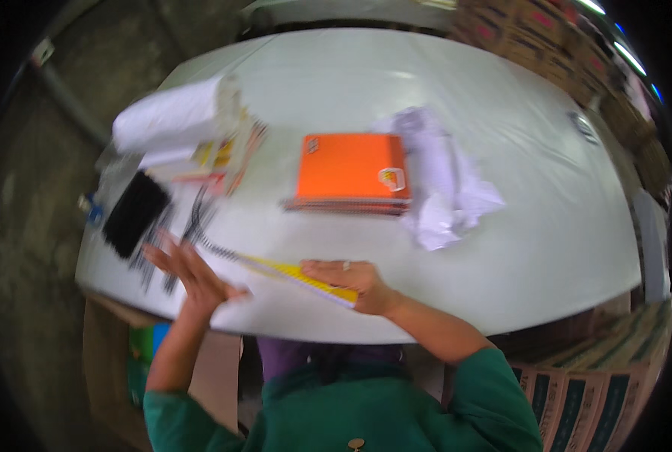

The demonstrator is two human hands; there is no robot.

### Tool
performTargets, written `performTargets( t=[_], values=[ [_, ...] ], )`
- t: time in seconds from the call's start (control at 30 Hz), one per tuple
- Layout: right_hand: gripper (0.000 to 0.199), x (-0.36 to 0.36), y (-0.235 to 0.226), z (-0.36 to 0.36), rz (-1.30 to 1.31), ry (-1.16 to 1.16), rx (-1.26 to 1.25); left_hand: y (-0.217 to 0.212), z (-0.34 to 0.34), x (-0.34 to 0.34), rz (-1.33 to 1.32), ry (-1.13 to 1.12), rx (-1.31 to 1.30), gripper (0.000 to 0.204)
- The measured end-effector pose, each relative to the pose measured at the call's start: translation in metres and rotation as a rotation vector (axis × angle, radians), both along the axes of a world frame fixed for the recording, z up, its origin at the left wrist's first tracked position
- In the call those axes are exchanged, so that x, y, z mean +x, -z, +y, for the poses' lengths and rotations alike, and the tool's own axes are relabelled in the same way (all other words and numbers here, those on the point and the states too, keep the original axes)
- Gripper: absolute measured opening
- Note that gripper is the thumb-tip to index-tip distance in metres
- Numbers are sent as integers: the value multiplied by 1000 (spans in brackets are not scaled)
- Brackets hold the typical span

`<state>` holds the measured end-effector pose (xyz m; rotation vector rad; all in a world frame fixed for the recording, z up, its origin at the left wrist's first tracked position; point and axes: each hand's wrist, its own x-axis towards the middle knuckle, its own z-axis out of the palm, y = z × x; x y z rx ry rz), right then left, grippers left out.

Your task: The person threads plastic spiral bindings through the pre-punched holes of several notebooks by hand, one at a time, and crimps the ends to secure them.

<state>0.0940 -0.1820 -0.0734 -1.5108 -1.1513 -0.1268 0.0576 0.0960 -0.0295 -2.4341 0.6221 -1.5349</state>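
Left hand [189, 273]: grip open, fingers spread, holding nothing
Right hand [351, 282]: flat on yellow notebook [306, 279]; grip unclosed
Table [502, 248]: orange notebook stack [351, 169]; crumpled paper [445, 188]

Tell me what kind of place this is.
Probably a packing or assembly workshop for stationery. A big white work table carries a stack of orange spiral notebooks and loose black binding coils, and stacked cardboard cartons stand around it.
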Motion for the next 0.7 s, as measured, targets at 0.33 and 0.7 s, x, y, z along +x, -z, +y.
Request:
performTargets(
  t=[0.33, 0.7],
  values=[
    [42, -10, 0, 3, -139, 9, -66, -24, -9, 8, -233, 90, -241, 104],
    [47, -11, 0, 5, -77, -47, 3, 71, -10, 4, 52, 169, -413, 107]
  ],
)
